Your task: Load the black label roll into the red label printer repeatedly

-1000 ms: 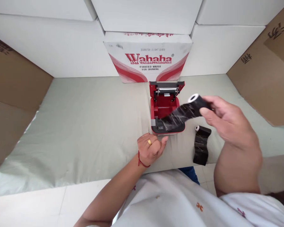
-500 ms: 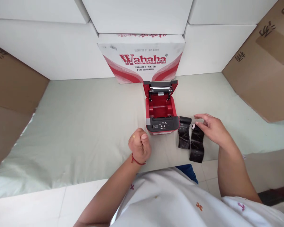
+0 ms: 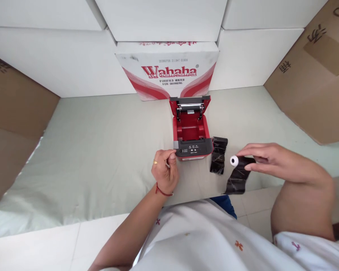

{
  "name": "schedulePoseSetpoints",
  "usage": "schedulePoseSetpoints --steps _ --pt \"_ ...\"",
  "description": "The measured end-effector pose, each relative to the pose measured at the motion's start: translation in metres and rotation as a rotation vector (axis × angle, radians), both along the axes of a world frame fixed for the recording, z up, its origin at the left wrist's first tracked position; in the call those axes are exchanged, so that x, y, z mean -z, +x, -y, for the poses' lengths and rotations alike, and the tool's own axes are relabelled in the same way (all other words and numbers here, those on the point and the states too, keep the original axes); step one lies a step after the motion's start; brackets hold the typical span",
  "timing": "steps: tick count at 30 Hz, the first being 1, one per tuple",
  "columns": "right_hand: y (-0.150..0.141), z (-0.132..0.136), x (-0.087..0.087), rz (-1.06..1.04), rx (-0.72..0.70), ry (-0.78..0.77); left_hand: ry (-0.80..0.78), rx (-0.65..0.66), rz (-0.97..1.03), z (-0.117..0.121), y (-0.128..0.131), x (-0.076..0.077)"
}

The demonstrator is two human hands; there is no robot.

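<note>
Broadly, from the biggest down, white boxes stand behind your pale green cloth, with a brown carton at the left and another carton at the right. The Wahaha box leans at the back. Just in front of it sits the red-and-black device, lid raised at the far side, its red compartment exposed. Your right hand has one black roll pinched between thumb and fingers, white core towards the left and strip trailing down near the cloth's front edge. Your left hand is curled into a loose fist, index finger at the device's near left corner, apparently touching it. The other black roll lies close beside the device's right side, its strip pointing towards you. The step in hand looks like handling the pinched roll; any move with it calls for a firm hold on its ends and enough clearance for the loose strip.
</note>
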State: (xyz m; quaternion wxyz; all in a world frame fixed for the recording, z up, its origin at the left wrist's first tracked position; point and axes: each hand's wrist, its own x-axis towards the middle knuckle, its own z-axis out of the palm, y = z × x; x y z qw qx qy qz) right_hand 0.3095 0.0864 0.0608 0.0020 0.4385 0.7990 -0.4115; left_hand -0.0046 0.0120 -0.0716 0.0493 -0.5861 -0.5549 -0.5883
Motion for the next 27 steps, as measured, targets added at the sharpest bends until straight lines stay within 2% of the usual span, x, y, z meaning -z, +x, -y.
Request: schedulePoseSetpoints --steps 2,4,7,9,13,16,20,27 --pt "-0.019 -0.008 -0.022 -0.039 0.011 0.073 0.04 -0.027 -0.009 0.0 0.0 0.0" --pt "-0.047 -0.019 -0.029 -0.011 0.05 0.204 0.073 -0.028 -0.042 0.002 0.001 -0.004" --pt "-0.099 -0.031 -0.02 0.043 0.066 0.415 0.118 0.061 -0.139 0.01 0.005 -0.013" --pt "-0.132 -0.032 -0.011 0.199 0.054 0.522 0.132 0.156 -0.224 0.016 0.009 -0.02" --pt "-0.177 -0.03 0.0 0.483 0.026 0.601 0.041 0.257 -0.321 0.022 0.018 -0.026" --pt "-0.189 -0.036 0.007 0.514 -0.013 0.592 -0.021 0.271 -0.357 0.02 0.021 -0.024" --pt "-0.188 -0.05 0.018 0.441 -0.052 0.583 -0.012 0.226 -0.402 0.015 0.02 -0.023" --pt "-0.198 -0.062 0.029 0.495 0.045 0.547 -0.053 0.175 -0.524 0.009 0.016 -0.034"
